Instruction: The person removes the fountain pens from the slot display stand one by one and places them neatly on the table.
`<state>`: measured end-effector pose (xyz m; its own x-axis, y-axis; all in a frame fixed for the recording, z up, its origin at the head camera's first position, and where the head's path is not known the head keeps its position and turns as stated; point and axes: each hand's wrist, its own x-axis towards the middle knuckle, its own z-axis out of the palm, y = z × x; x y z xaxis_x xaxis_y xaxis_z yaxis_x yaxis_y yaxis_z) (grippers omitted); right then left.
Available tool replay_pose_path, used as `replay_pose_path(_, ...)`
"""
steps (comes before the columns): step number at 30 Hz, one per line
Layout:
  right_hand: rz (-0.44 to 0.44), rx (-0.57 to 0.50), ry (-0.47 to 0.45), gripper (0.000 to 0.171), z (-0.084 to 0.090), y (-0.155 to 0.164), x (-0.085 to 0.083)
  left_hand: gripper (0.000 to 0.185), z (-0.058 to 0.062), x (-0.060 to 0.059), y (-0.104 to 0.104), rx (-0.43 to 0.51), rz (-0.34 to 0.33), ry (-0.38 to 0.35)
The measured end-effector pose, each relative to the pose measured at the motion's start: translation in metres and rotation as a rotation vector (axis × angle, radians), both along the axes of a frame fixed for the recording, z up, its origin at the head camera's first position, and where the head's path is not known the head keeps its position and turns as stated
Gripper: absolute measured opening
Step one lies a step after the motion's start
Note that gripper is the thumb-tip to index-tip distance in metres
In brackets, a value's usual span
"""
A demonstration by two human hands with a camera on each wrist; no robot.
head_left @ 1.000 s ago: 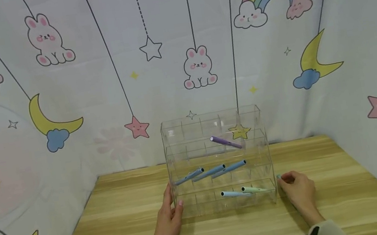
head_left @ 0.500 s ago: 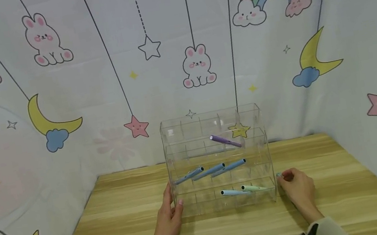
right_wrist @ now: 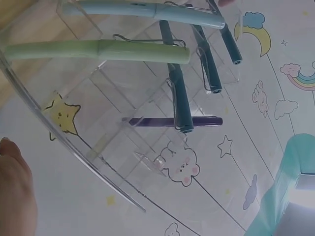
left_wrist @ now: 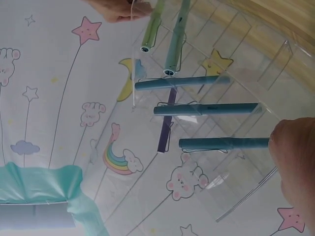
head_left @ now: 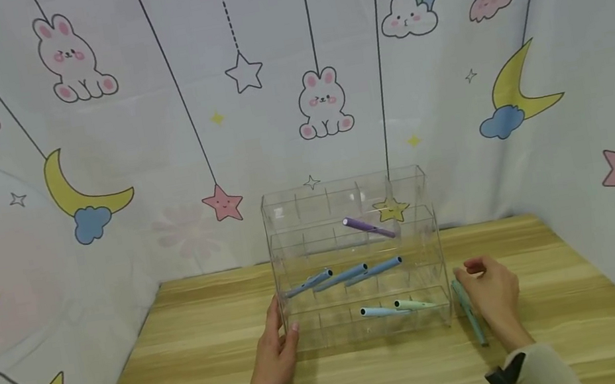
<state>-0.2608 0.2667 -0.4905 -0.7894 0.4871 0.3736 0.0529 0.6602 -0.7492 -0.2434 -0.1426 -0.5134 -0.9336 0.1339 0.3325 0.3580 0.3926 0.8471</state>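
Observation:
A clear acrylic tiered organizer [head_left: 346, 206] stands mid-table. It holds a purple pen [head_left: 369, 227], three blue pens [head_left: 342, 276] in the middle row, and a light blue pen [head_left: 383, 311] and a green pen [head_left: 416, 304] in the bottom row. My left hand [head_left: 279, 344] rests with straight fingers against the organizer's left front corner; its fingertip [left_wrist: 295, 167] shows in the left wrist view. My right hand [head_left: 492, 297] is just right of the organizer, fingers curled beside a teal pen [head_left: 470, 315] held along its thumb side. The right wrist view shows the green pen [right_wrist: 98, 50] and the purple pen [right_wrist: 172, 121] through the acrylic.
The wooden table [head_left: 203, 370] is walled on three sides by a cloth backdrop [head_left: 96, 151] printed with bunnies, stars and rainbows. The organizer's upper compartments and its left bottom cells hold nothing. A dark wrist strap [head_left: 506, 375] sits on my right sleeve.
My right hand has drawn slightly back and to the right, and the teal pen now shows along its full length beside it. The left hand and organizer have stayed put.

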Motion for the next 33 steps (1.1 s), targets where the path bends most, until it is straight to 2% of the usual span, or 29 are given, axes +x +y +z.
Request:
replay_pose_path(9, -0.010, -0.019, 0.116, 0.023, 0.017, -0.007, 0.002, 0.069, 0.000, 0.000, 0.000, -0.004, 0.003, -0.005)
replay_pose_path(21, 0.052, -0.049, 0.344, 0.026, 0.042, -0.025, 0.007, 0.069, 0.001, 0.000, -0.001, -0.005, -0.002, -0.022)
replay_pose_path(33, 0.072, -0.051, 0.407, 0.029, 0.063, -0.035, 0.007, 0.070, 0.000, 0.000, -0.001, -0.001, -0.003, -0.034)
